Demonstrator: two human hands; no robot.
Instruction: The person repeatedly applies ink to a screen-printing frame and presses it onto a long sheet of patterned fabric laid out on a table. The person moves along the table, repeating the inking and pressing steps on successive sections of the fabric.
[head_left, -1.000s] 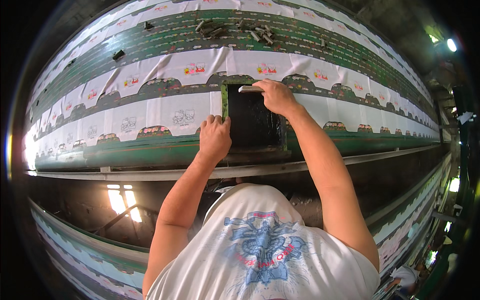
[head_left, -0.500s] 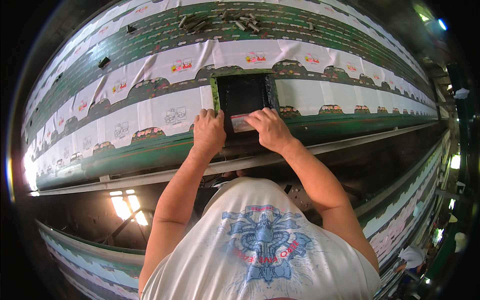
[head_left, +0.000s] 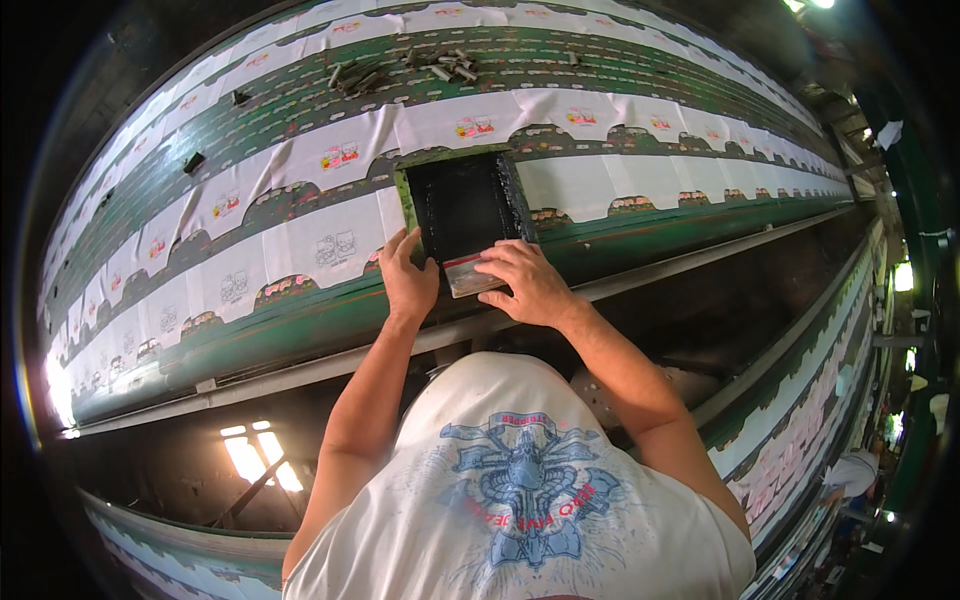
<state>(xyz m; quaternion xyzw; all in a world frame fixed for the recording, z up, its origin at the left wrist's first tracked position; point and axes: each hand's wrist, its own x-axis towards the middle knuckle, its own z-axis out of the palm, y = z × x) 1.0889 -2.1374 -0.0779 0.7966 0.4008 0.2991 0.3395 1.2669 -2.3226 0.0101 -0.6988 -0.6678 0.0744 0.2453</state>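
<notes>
A printing screen (head_left: pixel 404 195) with a green-edged frame and a black inner face lies over the row of white fabric pieces. My left hand (head_left: pixel 408 282) grips the frame at its near left corner, fingers bent over the edge. At the near end of the screen, my right hand (head_left: pixel 530 285) holds a squeegee (head_left: pixel 464 276), a flat pale blade with a red strip along its top edge. It tilts toward me, with my fingers over the strip and my thumb underneath. Left of the screen, the closest fabric pieces (head_left: pixel 290 240) carry dark outline drawings of paired figures.
The long green table (head_left: pixel 230 335) slopes across the view, with a metal rail (head_left: pixel 270 388) along its near side. Farther fabric rows carry coloured prints (head_left: pixel 475 127). Several short grey tubes (head_left: pixel 455 68) lie in a heap beyond. Another fabric-covered table (head_left: pixel 800 450) stands at right.
The squeegee has come toward me to the screen's near end and tipped over, its pale face now showing. My left hand has shifted slightly nearer along the frame. The whole view has turned a little.
</notes>
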